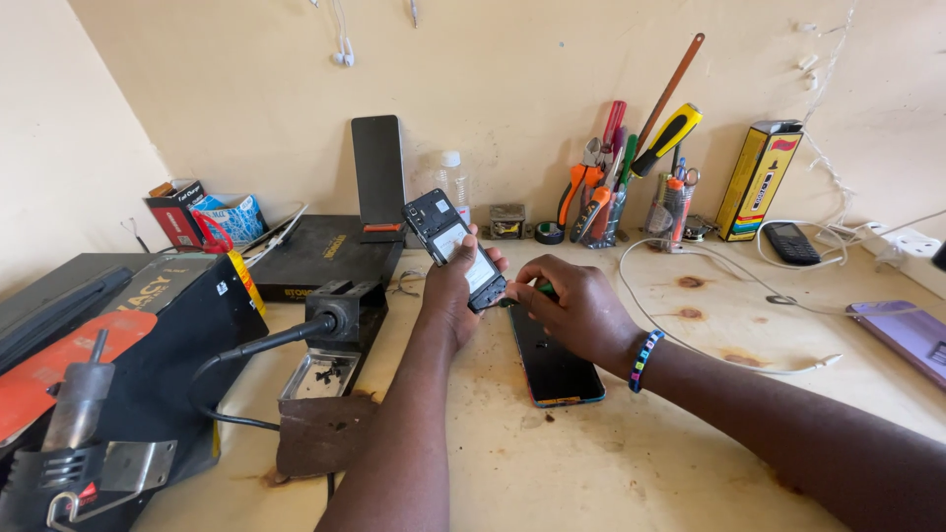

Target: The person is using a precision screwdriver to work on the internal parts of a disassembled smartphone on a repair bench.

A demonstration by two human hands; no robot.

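Slippage looks the main risk: left hand (455, 286) clasps the opened phone (455, 248) above the counter (611, 463) while right hand (572, 310), fingers pinched shut on a green-handled tool (542, 290), prods its lower edge.

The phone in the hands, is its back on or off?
Off. The phone held in the left hand shows bare inner parts and a battery where its back cover would be.
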